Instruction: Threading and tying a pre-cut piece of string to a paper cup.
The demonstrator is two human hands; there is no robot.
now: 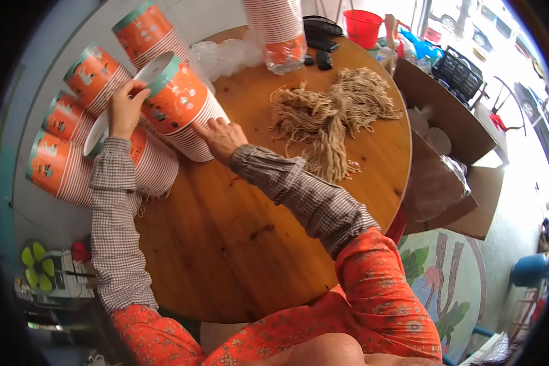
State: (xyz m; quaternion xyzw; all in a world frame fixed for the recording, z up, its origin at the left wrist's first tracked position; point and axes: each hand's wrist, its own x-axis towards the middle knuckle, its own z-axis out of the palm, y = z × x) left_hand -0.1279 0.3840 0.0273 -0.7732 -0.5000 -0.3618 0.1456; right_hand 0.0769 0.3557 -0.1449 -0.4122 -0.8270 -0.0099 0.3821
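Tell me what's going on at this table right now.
A person at a round wooden table is handling a stack of orange paper cups lying on its side. The left hand holds the stack's open rim, while the right hand rests against its striped lower end. More cup stacks lie along the table's left edge, one stands wrapped in plastic at the far side, and a pile of tan string sits beside it.

Cup stacks [165, 104] left (probably lying), strings [332, 116] right.

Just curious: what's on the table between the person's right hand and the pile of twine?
Nothing: the head view shows bare wooden tabletop between the right hand and the twine pile.
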